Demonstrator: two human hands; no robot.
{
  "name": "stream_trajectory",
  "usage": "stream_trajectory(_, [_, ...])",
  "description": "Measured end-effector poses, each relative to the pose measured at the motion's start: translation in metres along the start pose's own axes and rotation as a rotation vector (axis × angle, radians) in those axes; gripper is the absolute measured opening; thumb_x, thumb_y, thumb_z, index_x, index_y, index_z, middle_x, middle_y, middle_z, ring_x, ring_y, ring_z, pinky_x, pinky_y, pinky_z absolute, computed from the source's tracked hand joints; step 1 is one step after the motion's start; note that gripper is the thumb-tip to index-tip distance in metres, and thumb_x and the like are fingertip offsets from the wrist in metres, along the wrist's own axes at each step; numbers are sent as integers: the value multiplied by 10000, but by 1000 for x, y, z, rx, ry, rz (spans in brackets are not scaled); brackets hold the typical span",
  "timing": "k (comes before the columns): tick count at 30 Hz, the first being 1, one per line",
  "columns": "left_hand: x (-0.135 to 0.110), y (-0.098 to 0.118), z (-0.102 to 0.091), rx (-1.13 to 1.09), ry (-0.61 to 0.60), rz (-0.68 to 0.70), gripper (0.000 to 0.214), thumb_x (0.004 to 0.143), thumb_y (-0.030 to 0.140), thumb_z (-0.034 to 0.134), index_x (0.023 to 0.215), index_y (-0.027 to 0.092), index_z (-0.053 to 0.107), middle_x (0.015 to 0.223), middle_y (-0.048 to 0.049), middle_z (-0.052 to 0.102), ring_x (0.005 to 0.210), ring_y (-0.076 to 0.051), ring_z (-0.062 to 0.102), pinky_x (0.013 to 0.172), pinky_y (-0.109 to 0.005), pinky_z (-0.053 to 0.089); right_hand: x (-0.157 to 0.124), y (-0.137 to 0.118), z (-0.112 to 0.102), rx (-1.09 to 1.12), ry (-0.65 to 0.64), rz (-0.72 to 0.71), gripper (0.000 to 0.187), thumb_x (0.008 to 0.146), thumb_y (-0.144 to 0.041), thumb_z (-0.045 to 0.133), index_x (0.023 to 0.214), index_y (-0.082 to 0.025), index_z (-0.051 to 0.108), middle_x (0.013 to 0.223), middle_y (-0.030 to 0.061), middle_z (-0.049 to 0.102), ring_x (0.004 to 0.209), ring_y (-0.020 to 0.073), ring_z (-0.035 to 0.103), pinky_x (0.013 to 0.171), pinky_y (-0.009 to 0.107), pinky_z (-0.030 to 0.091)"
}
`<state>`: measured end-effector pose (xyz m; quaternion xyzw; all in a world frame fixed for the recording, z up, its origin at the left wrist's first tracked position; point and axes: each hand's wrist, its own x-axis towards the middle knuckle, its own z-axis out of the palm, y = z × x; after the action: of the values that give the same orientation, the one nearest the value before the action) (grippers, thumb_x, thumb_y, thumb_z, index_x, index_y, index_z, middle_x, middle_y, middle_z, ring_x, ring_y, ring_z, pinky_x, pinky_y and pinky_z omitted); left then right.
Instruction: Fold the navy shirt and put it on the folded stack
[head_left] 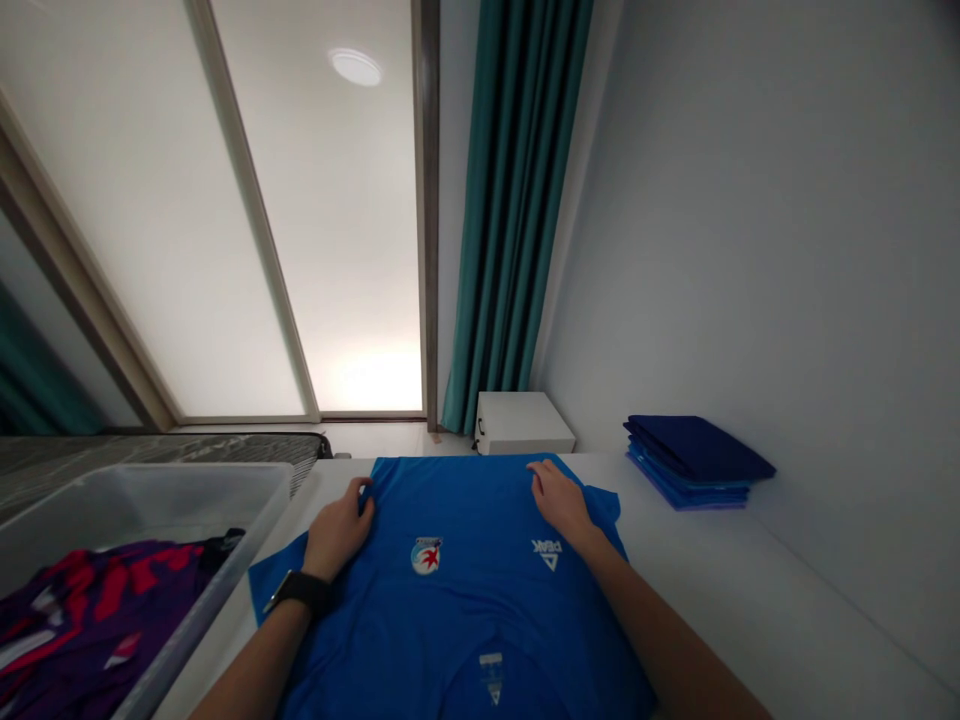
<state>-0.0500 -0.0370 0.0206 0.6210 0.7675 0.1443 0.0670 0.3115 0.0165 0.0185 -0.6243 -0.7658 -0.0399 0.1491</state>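
Note:
A bright blue T-shirt [457, 590] lies spread flat on the white table [720, 580], with a round badge and a white logo on its chest. My left hand [339, 528], a dark watch on its wrist, rests on the shirt's far left part with fingers curled around the fabric edge. My right hand [559, 497] lies on the shirt's far right part, fingers stretched and pressing flat on the cloth.
A stack of folded blue garments [694, 462] sits at the table's far right by the wall. A clear plastic bin [150, 510] at left holds purple and red clothes [90, 610]. A small white cabinet [521, 422] and teal curtain [517, 210] stand behind.

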Motion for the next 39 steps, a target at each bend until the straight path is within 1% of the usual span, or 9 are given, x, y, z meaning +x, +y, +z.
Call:
stream_trajectory(4, [2, -1, 3, 2, 20, -10, 386, 945, 357, 341, 1292, 211, 428, 1073, -111, 710, 925, -288, 688, 726, -344, 468, 20, 14, 6, -63, 26, 132, 329, 950, -216, 378, 1213, -198, 574, 1168, 84, 604, 1005, 190, 593, 838, 274, 416])
stream_trajectory(11, [5, -3, 3, -58, 32, -91, 432, 926, 381, 361, 1308, 195, 442, 1027, -109, 719, 942, -291, 682, 744, -346, 464, 12, 52, 22, -145, 64, 308, 269, 913, -342, 475, 1050, -143, 592, 1103, 170, 614, 1075, 309, 512, 894, 423, 362])
stream_trajectory(15, [22, -3, -7, -34, -73, -124, 426, 910, 409, 365, 1243, 183, 505, 1032, -118, 724, 1000, -303, 665, 783, -356, 461, 18, 66, 25, 82, 82, 313, 207, 934, -251, 391, 930, -162, 578, 987, 168, 655, 1014, 299, 556, 880, 413, 366])
stream_trajectory(22, [68, 10, -4, -38, -103, -98, 422, 856, 380, 471, 1219, 175, 536, 1121, -148, 702, 1056, -306, 650, 823, -360, 465, 37, 61, 22, 333, 93, 319, 334, 964, -317, 257, 1096, -191, 537, 845, 60, 679, 750, 206, 643, 674, 284, 454])
stream_trajectory(25, [78, 18, 0, -64, -88, -82, 372, 828, 292, 507, 1168, 156, 574, 1084, -166, 705, 971, -310, 673, 770, -372, 483, 37, 64, 17, 455, -14, 253, 347, 895, -275, 376, 1172, -175, 559, 854, 52, 700, 744, 206, 649, 718, 303, 479])
stream_trajectory(28, [83, 26, -5, -128, -51, -5, 313, 851, 251, 475, 1117, 161, 611, 963, -104, 724, 867, -242, 683, 740, -322, 496, 36, 68, 5, 547, -114, 147, 324, 821, -206, 434, 1051, -200, 663, 984, 50, 715, 899, 204, 653, 847, 304, 470])
stream_trajectory(33, [82, 25, -14, -179, 105, 41, 447, 965, 261, 211, 1274, 196, 528, 1016, -75, 693, 926, -208, 651, 795, -317, 489, 36, 64, -6, 517, 198, 98, 462, 885, -173, 282, 1128, -198, 675, 1190, 65, 661, 1105, 210, 585, 978, 333, 421])
stream_trajectory(37, [76, 6, -10, -140, 53, -9, 287, 883, 210, 405, 978, 213, 676, 974, -82, 713, 956, -248, 655, 827, -336, 470, 33, 65, 6, 265, -61, 237, 438, 843, -118, 352, 1089, -232, 696, 1239, 64, 639, 1127, 232, 584, 980, 371, 416])
stream_trajectory(39, [73, -4, -6, -137, 29, -23, 269, 850, 187, 446, 980, 207, 680, 978, -82, 719, 960, -243, 660, 832, -323, 467, 31, 71, 11, 223, -137, 298, 400, 844, -138, 383, 1058, -239, 706, 1194, 87, 661, 1074, 262, 616, 943, 407, 432])
